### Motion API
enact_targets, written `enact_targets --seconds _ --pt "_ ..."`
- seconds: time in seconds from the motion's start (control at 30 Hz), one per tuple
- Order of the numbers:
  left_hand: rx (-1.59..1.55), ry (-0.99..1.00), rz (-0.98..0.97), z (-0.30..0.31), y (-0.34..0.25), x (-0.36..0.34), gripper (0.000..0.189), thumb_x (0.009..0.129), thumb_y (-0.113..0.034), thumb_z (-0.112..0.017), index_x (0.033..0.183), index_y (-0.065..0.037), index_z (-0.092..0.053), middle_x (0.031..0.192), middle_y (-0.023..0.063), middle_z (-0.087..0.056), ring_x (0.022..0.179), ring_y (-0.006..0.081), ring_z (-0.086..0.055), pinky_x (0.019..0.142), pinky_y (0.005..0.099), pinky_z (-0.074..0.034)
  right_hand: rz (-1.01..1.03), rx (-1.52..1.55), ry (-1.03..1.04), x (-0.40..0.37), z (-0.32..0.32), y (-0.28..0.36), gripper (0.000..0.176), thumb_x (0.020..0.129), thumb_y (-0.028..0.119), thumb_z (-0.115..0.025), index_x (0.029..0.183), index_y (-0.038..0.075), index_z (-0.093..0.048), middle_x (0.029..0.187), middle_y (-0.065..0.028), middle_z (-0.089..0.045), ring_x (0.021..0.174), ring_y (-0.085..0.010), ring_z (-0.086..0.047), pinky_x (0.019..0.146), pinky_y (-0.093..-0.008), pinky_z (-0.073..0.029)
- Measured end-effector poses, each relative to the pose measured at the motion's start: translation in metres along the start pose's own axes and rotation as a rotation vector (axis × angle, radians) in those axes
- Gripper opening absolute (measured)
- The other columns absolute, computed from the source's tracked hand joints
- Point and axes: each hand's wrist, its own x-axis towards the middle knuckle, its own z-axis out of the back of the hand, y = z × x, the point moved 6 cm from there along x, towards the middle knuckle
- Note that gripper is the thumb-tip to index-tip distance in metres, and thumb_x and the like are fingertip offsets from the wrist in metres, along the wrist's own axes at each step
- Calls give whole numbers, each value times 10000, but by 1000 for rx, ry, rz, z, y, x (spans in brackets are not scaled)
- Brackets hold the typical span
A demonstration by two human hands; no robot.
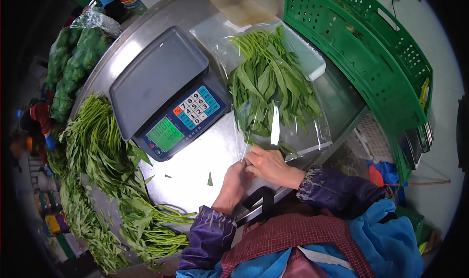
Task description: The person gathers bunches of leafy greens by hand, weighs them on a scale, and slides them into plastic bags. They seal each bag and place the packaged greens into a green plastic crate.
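A clear plastic bag [320, 126] lies on the metal table with a bunch of water spinach [273, 80] inside, its stems toward the far end and its leaves nearer me. At the bag's near edge, my right hand [273, 166] is closed, fingers bent in a pinch on the plastic. Close against it, my left hand [230, 186] also pinches the bag's near corner; its fingertips are partly hidden. A digital scale [161, 82] with a grey tray and a lit green display stands left of the bag. Nothing lies on its tray.
Loose piles of water spinach [93, 136] cover the table's left side. A stack of clear bags [312, 68] lies under the filled one. Green plastic crates [351, 58] stand at the right. Net sacks of green vegetables [78, 58] and another person's blue-gloved hand [50, 143] are at the far left.
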Motion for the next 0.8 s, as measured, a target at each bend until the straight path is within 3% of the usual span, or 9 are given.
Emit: enact_targets --seconds 0.1,0.17,0.27,0.43,0.5,0.6,0.67,0.8 --pt "32 -16 -15 2 0 6 333 898 -199 -371 1114 18 -503 1042 139 -577 937 213 -561 824 302 -442 58 -63 -2 -9 0 5 183 727 162 -631 788 38 -510 800 -102 -495 646 -287 -577 518 -395 -447" --pt "47 -29 -40 2 -2 5 364 899 -205 -364 1154 27 -482 1086 153 -568 954 215 -557 840 305 -438 201 -131 112 -43 -3 18 171 751 160 -607 796 40 -494 778 -101 -469 619 -271 -574 462 -373 -436" --pt "152 28 -82 -3 -2 4 399 895 -186 -353 1189 69 -446 1129 162 -546 997 205 -532 866 315 -421 145 -54 210 -98 4 5 162 772 177 -590 806 49 -496 757 -92 -441 583 -257 -558 454 -367 -439" --pt "138 120 -29 -11 2 -2 379 935 -179 -344 1218 61 -421 1156 148 -536 1036 206 -521 912 326 -412 35 13 -109 -62 42 5 144 777 204 -608 799 67 -569 746 -72 -485 594 -259 -561 504 -355 -454" --pt "132 125 -27 -14 4 -5 377 934 -175 -344 1230 48 -414 1156 140 -533 1029 206 -524 912 332 -416 9 26 -130 -33 38 1 137 757 189 -621 784 64 -572 741 -74 -488 602 -252 -561 513 -349 -451" --pt "-13 193 -40 -21 4 -7 339 925 -184 -360 1166 27 -469 1074 108 -560 1002 190 -521 895 345 -409 7 11 -148 -22 23 0 143 724 175 -642 764 64 -563 743 -75 -490 609 -248 -565 513 -349 -448" --pt "-93 143 18 -22 7 -10 283 914 -205 -361 1050 -16 -522 972 66 -558 911 169 -520 835 337 -403 31 -21 -133 -23 18 3 158 711 176 -650 760 65 -549 749 -73 -489 608 -251 -569 504 -355 -447" --pt "-84 95 57 -24 10 -9 246 902 -221 -355 963 -60 -531 900 36 -537 818 154 -503 775 314 -390 117 -153 -155 -26 12 11 173 727 161 -613 772 52 -487 767 -66 -478 586 -220 -584 452 -342 -458"
